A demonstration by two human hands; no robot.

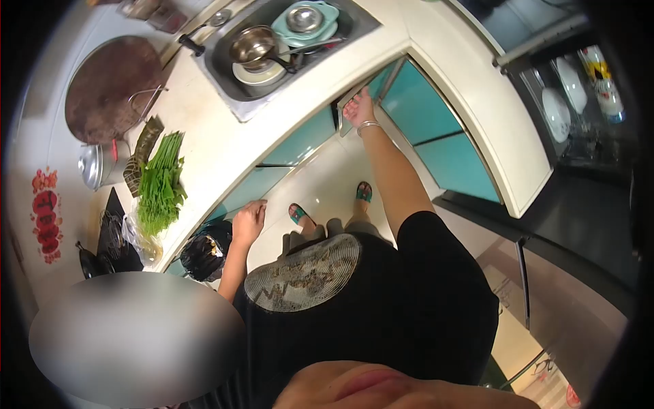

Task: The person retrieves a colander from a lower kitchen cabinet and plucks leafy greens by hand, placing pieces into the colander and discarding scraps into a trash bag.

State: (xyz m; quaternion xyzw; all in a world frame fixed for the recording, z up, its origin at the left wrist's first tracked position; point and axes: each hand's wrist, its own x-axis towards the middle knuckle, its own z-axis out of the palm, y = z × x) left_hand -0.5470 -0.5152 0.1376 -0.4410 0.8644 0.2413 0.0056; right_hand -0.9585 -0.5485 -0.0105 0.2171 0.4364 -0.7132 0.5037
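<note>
My right hand, a bangle on its wrist, reaches to the under-counter cabinets below the sink. Its fingers curl at the edge of a cabinet door that stands ajar, next to a dark gap. Teal cabinet panels lie just right of that hand. My left hand hangs loosely closed over the floor, with nothing visible in it. Nearest to it are the counter front and a bin lined with a black bag.
The sink holds a steel pot, a turquoise basin and plates. Green vegetables lie on the left counter, near a lidded pot and a round board. Dishes stand in a rack at right.
</note>
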